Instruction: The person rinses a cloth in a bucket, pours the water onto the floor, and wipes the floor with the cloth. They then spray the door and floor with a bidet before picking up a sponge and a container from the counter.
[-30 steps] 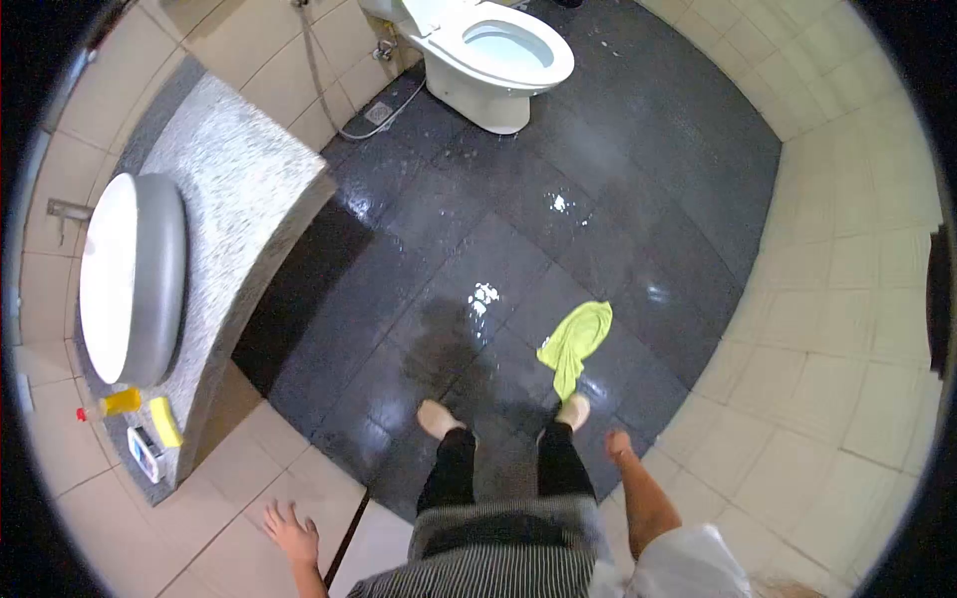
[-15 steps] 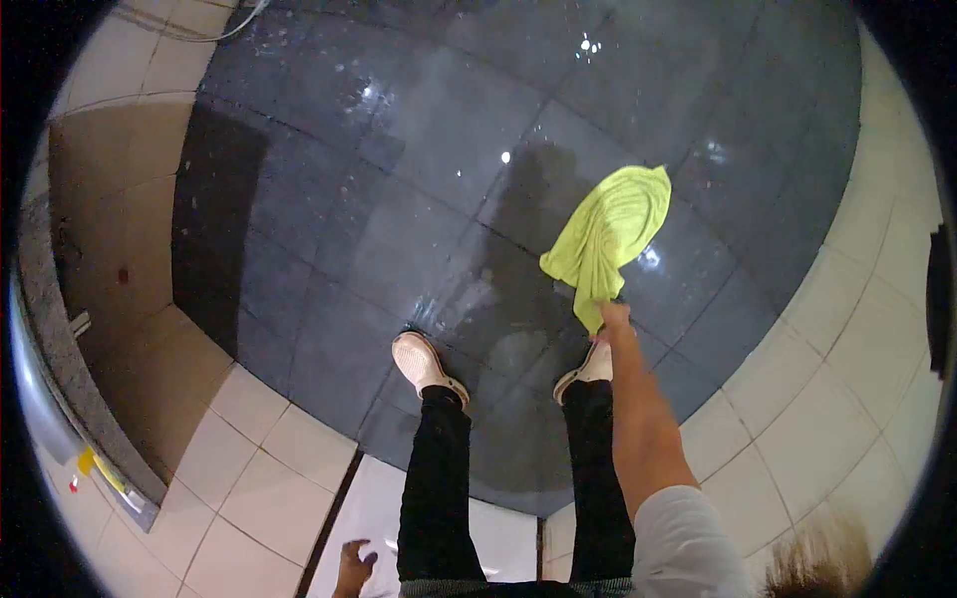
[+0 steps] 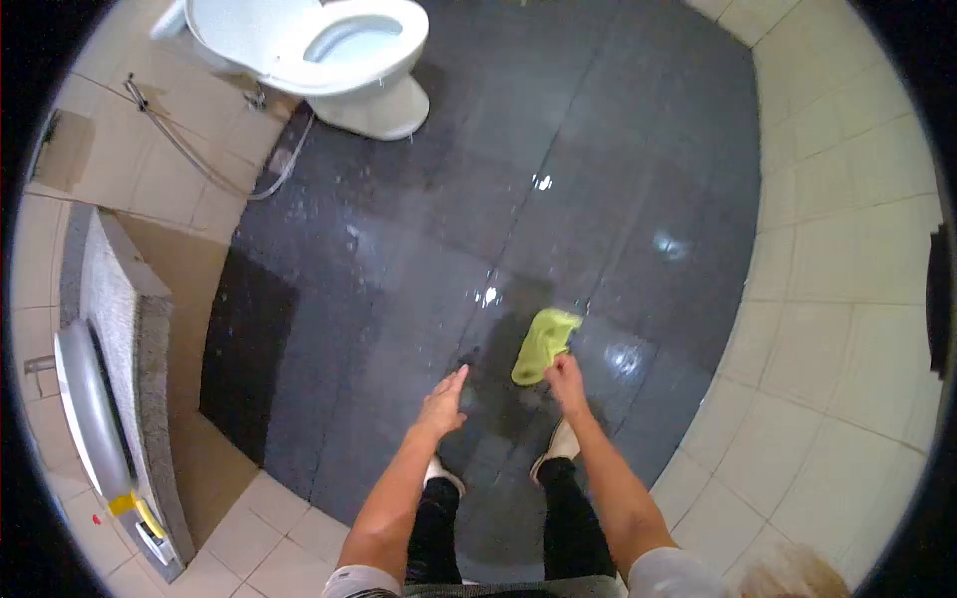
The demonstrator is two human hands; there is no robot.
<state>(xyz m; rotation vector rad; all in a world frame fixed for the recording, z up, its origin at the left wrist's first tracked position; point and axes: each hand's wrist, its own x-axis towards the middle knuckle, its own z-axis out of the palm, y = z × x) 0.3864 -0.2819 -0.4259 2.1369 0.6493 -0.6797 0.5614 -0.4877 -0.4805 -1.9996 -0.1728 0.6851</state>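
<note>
Fingers: right hand pinches crumpled lime cloth; left hand splayed over glossy tiles.

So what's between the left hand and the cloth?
Only bare, wet dark floor, as the head view shows; the open left hand is apart from the cloth.

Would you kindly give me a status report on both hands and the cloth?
Left hand open, empty. Right hand shut on cloth, over wet dark floor. Nothing in the way; toilet well off.
</note>
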